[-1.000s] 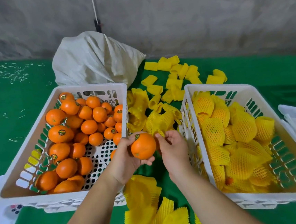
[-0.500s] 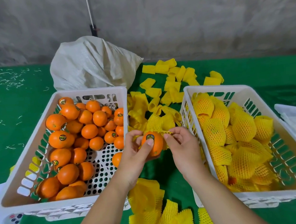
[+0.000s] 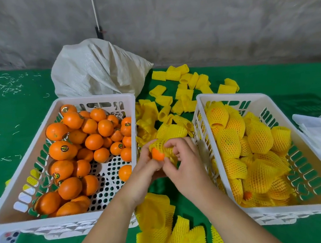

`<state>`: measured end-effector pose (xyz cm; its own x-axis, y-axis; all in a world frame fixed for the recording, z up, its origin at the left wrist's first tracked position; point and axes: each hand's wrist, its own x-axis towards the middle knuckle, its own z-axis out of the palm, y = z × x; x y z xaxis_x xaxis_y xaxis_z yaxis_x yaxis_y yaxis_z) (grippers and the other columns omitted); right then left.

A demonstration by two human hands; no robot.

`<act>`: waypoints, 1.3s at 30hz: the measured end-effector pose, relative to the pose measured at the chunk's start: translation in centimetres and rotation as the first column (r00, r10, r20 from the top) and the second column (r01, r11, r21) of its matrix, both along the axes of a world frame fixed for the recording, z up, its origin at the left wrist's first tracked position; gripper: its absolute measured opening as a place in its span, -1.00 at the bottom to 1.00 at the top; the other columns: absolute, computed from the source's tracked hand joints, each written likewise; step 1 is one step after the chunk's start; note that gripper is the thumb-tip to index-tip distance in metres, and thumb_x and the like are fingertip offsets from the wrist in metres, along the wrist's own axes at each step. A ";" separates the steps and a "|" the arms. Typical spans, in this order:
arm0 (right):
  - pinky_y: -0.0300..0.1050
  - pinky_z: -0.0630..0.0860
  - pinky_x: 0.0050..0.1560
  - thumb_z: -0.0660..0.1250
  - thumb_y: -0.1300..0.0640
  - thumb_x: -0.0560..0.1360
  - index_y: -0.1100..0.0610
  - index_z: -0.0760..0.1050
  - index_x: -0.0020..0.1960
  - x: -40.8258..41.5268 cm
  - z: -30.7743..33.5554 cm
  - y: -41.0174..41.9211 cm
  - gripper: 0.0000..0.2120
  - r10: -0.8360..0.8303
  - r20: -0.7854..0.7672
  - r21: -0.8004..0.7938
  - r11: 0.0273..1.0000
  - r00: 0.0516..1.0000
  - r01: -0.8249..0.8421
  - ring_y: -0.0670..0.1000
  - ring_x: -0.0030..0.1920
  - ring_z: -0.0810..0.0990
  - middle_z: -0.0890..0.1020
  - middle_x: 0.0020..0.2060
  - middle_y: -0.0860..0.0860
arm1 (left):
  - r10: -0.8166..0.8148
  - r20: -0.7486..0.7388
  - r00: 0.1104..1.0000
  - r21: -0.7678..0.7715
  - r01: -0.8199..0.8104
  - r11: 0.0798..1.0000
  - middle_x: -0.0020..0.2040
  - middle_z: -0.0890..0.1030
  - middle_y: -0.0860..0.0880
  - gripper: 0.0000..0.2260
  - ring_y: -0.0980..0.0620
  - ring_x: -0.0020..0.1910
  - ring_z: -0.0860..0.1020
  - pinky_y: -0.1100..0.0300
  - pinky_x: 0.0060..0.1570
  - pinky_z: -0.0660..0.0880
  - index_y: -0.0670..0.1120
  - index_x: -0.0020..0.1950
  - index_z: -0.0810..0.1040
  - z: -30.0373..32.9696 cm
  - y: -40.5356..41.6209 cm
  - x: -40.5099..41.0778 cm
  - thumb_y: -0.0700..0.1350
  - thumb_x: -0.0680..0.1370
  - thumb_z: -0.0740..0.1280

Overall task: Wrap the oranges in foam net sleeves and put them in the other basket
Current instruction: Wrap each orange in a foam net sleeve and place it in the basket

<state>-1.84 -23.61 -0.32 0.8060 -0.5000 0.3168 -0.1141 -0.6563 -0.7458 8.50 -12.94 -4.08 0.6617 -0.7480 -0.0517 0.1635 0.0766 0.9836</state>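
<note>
Between the two baskets, the foam net sleeve (image 3: 165, 147) had gone from off the orange (image 3: 157, 154) to half over it; left hand (image 3: 147, 166) cradled the fruit, right hand (image 3: 182, 158) fingers pinched the net. Nearly ready for the right basket (image 3: 232, 99).

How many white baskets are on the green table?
2. The left basket holds bare oranges; the right basket holds oranges in yellow foam nets. At the far right edge something white shows, too cropped to tell.

Small round stickers on several oranges (image 3: 62, 149), print too small to read
</note>
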 end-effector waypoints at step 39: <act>-0.57 0.38 0.02 0.37 0.30 0.59 0.14 0.52 0.33 0.7 -1.4 0.5 -0.67 -0.028 0.170 -0.120 0.992 0.985 0.049 -0.27 0.09 0.42 0.52 0.18 0.01 | 0.223 0.048 0.974 -0.112 -0.217 0.970 0.33 0.59 -0.08 -0.35 -0.14 0.33 0.58 -0.04 0.27 0.58 0.21 0.54 0.33 -1.6 0.5 0.6 -0.11 0.55 0.51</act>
<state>-1.16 -23.15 -1.70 0.7171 -0.4783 0.5070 -0.0214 -0.7422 -0.6699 9.06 -12.48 -5.71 0.8101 -0.5827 0.0645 0.0720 0.2081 0.9755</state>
